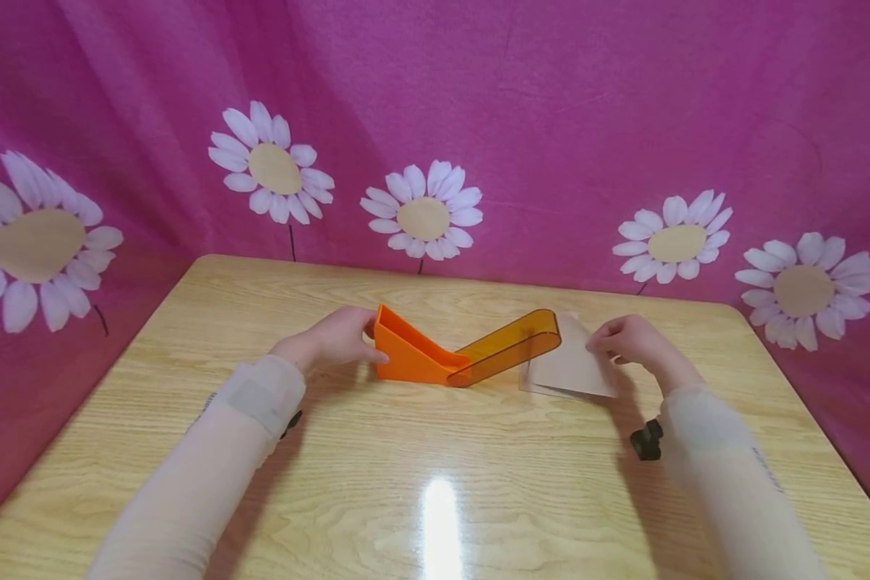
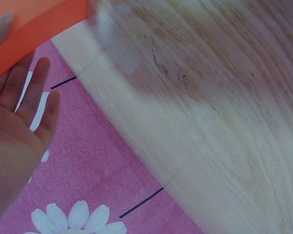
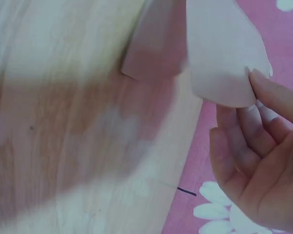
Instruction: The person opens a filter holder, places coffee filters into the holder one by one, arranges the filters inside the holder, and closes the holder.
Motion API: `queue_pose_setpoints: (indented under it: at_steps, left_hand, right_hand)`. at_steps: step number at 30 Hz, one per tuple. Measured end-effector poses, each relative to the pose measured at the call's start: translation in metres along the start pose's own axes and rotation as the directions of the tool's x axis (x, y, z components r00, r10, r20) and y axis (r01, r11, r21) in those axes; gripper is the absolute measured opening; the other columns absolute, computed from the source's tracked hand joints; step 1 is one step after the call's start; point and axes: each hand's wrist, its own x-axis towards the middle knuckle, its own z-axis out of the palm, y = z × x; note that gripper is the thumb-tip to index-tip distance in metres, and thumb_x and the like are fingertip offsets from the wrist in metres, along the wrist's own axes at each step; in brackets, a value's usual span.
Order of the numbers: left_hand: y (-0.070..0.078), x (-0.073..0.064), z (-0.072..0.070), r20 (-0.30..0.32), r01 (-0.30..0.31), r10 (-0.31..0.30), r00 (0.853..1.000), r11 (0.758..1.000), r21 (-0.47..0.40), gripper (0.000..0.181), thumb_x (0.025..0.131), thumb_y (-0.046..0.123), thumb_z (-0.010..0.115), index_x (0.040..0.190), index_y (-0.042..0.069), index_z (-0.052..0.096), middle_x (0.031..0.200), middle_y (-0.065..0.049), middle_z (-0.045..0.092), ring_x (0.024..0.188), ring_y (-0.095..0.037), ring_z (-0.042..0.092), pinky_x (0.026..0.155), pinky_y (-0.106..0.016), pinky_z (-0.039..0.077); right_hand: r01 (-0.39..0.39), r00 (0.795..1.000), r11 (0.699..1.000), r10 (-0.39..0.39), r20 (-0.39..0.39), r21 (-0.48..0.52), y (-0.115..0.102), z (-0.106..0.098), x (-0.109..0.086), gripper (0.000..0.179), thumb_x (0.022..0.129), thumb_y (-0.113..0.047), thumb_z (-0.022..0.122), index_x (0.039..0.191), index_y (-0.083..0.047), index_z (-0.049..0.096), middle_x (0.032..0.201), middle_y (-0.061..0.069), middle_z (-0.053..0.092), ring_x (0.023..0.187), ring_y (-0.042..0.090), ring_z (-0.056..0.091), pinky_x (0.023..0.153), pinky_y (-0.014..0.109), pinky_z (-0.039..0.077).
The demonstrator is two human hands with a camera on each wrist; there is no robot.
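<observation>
An orange wedge-shaped holder [image 1: 416, 358] stands on the table, its hinged see-through amber lid [image 1: 507, 350] swung out to the right. My left hand [image 1: 333, 334] grips the holder's tall end, thumb on the near face and fingers behind; the left wrist view shows the thumb [image 2: 0, 31] against the orange wall. Beyond the lid's tip is a pale paper coffee filter [image 1: 569, 362] with a rounded edge. My right hand [image 1: 641, 348] pinches that filter's edge between thumb and fingers and holds it raised. Below it in the right wrist view lies another flat piece [image 3: 158, 44].
The wooden table [image 1: 319, 475] reaches back to a magenta cloth [image 1: 522, 105] printed with white daisies, which also hangs at both sides. Bright light reflects off the tabletop near the front. A small black device [image 1: 647, 440] sits on the right wrist.
</observation>
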Motion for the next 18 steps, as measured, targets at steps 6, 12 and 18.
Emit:
queue_pose_setpoints:
  at_steps: [6, 12, 18]
  left_hand:
    - [0.002, 0.0, -0.001, 0.006, 0.011, -0.011, 1.0, 1.0, -0.007, 0.042, 0.079, 0.02, 0.075, 0.116, 0.011, 0.059, 0.108, -0.004, 0.065, 0.099, -0.021, 0.055, 0.102, -0.042, 0.039]
    - [0.004, 0.002, -0.002, 0.006, 0.008, -0.008, 1.0, 1.0, 0.005, 0.042, 0.077, 0.017, 0.076, 0.116, 0.01, 0.06, 0.108, -0.003, 0.065, 0.096, -0.021, 0.055, 0.099, -0.041, 0.041]
    - [0.006, 0.004, -0.002, 0.017, 0.007, -0.007, 1.0, 1.0, 0.013, 0.043, 0.077, 0.015, 0.076, 0.116, 0.01, 0.059, 0.109, -0.003, 0.065, 0.095, -0.02, 0.057, 0.1, -0.04, 0.042]
  right_hand:
    - [0.012, 1.0, 1.0, -0.012, -0.013, 0.011, 0.0, -0.009, -0.005, 0.031, 0.088, -0.023, 0.064, 0.103, 0.004, 0.066, 0.087, -0.003, 0.065, 0.08, 0.01, 0.056, 0.081, 0.038, 0.054]
    - [0.038, 0.999, 0.999, -0.037, -0.037, 0.029, 0.001, -0.017, -0.01, 0.033, 0.09, -0.025, 0.062, 0.106, 0.004, 0.064, 0.088, -0.006, 0.065, 0.081, 0.007, 0.056, 0.085, 0.041, 0.053]
    - [0.068, 0.993, 0.995, -0.061, -0.099, 0.071, 0.003, -0.027, -0.015, 0.035, 0.09, -0.025, 0.062, 0.108, 0.005, 0.062, 0.084, -0.015, 0.061, 0.078, 0.0, 0.055, 0.085, 0.041, 0.053]
